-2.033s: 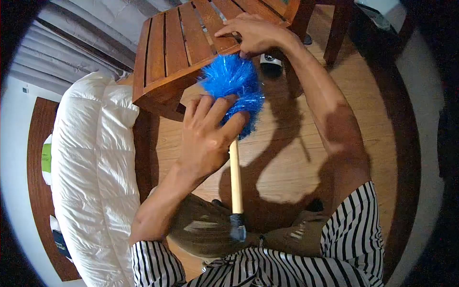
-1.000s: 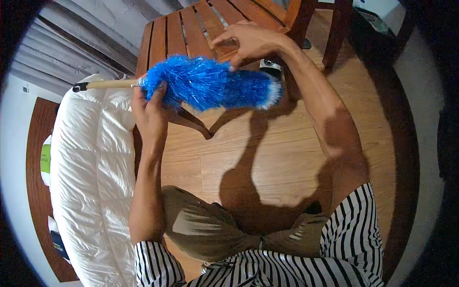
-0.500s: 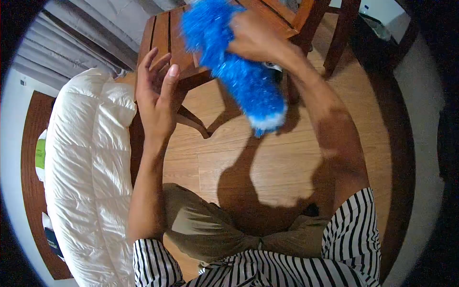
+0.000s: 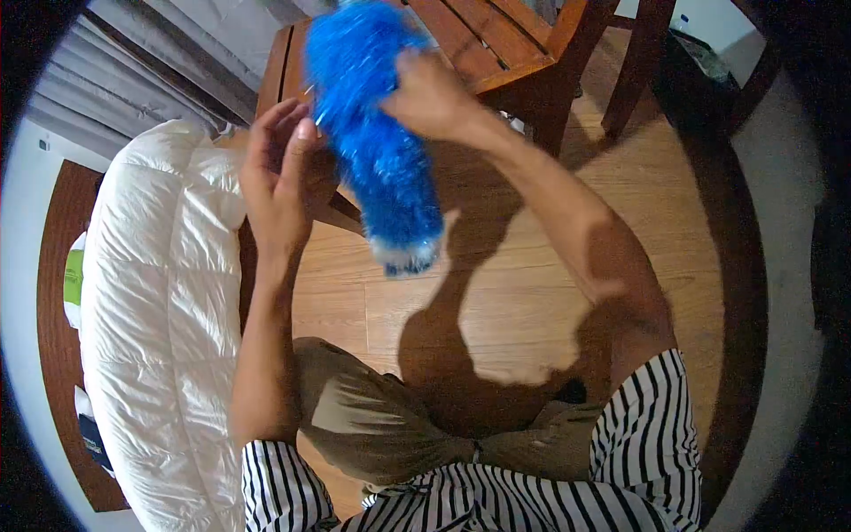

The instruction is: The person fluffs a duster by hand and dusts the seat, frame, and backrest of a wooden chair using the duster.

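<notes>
A shiny blue, shaggy tinsel-like bundle [image 4: 390, 177] hangs lengthwise over the front of a wooden slatted chair [image 4: 452, 35]. Its lower end has a whitish band and a darker tip. My right hand [image 4: 430, 97] grips it around the middle from the right side; the fingertips are sunk in the strands. Just left of the bundle, my left hand [image 4: 275, 177] is raised with its thumb apart and fingers loosely curved, holding nothing. Whether its fingertips touch the strands, I cannot tell.
A bed with a white quilted duvet [image 4: 164, 293] runs along my left side. Grey curtains [image 4: 160, 62] hang behind it. Dark wooden legs [image 4: 634, 71] and a dark bin with a liner [image 4: 700, 71] stand at upper right. Wooden flooring [image 4: 514, 310] lies below.
My right hand has swung the blue bundle to the left, bringing it close to my left hand. The bundle now hangs more upright. My left hand has shifted slightly left and down.
</notes>
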The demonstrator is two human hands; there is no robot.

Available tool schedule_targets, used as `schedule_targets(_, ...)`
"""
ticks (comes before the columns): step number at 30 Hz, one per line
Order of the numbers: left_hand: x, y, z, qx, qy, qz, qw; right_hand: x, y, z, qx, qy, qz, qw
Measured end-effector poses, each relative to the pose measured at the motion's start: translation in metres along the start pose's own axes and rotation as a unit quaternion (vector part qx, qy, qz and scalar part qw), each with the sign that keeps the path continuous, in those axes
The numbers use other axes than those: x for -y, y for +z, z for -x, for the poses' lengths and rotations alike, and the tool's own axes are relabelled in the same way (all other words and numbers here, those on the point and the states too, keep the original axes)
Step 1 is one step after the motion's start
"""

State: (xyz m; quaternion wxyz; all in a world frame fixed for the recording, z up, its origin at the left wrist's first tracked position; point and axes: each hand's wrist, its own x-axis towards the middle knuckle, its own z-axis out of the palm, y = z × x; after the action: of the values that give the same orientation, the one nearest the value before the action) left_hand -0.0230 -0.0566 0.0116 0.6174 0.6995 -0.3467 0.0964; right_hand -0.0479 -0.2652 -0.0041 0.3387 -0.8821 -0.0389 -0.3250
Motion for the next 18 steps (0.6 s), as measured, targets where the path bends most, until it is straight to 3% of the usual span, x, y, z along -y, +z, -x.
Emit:
schedule_targets(3,-0.017,0.008,-0.001,0.017,0.010,-0.066,0.998,0.014,0.011,-0.011,0.030,-0.126,-0.104,0.986)
schedule_targets(6,-0.015,0.007,-0.002,0.014,-0.005,-0.089,0.996,0.016,0.013,-0.016,0.108,-0.107,-0.049,0.987)
schedule_targets(8,-0.012,-0.002,-0.003,0.034,-0.050,-0.103,0.993,0.005,0.012,-0.011,0.120,-0.171,-0.077,0.975)
schedule_targets(9,0.009,-0.011,-0.006,0.043,0.031,-0.151,0.987,-0.005,0.013,-0.008,0.126,-0.203,-0.091,0.967)
schedule_targets(12,0.008,-0.010,0.000,0.085,-0.049,-0.132,0.986,-0.018,0.028,-0.006,0.168,-0.106,-0.218,0.955)
schedule_targets(14,0.002,-0.007,0.003,0.085,-0.010,-0.183,0.979,-0.022,0.032,-0.002,0.015,-0.219,-0.247,0.944)
schedule_targets(16,-0.001,-0.004,0.003,0.092,0.019,-0.249,0.964,-0.010,0.031,0.003,0.006,-0.199,-0.216,0.956)
schedule_targets(17,-0.004,-0.005,0.005,0.091,0.101,-0.256,0.957,-0.005,0.030,0.003,0.001,-0.189,-0.201,0.961)
schedule_targets(18,0.002,-0.008,0.003,0.078,0.102,-0.259,0.957,0.001,0.022,0.004,0.053,-0.146,-0.180,0.971)
